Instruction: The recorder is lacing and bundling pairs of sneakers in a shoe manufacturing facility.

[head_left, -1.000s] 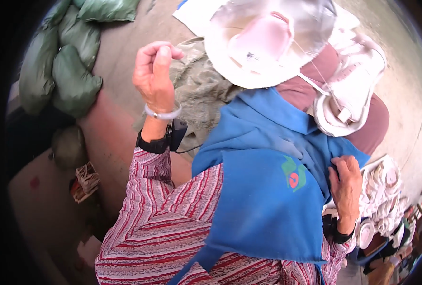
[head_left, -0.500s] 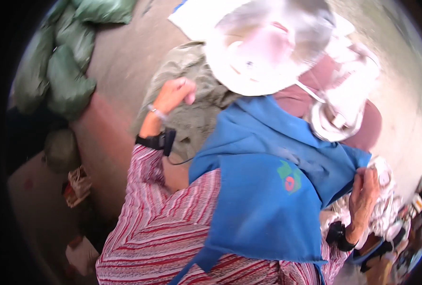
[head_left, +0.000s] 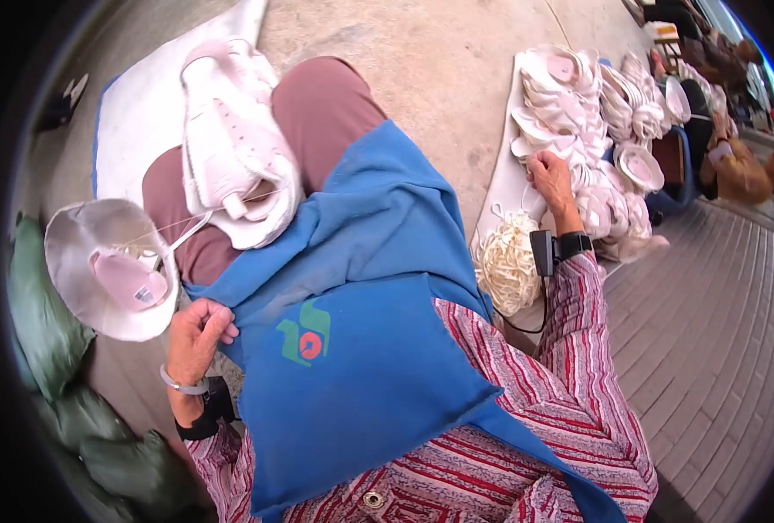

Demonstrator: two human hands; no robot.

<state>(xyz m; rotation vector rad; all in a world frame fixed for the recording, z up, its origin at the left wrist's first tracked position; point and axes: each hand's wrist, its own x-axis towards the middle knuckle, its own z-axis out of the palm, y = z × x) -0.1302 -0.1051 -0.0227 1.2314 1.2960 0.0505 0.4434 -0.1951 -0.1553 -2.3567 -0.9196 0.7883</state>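
Shoe bundle, soft-looking, white and pale pink, lies across the person's bent legs, its curved, open end toward the body. To its left sits an oval white shell with a smooth pink insert. The left hand curls at the edge of the creased blue apron; whether its grip is clamped there, I cannot tell. Stretched outward, the right hand bends its fingers beside stacked, ruffled shoe pieces, beyond tangled cream cord; its grip is unclear.
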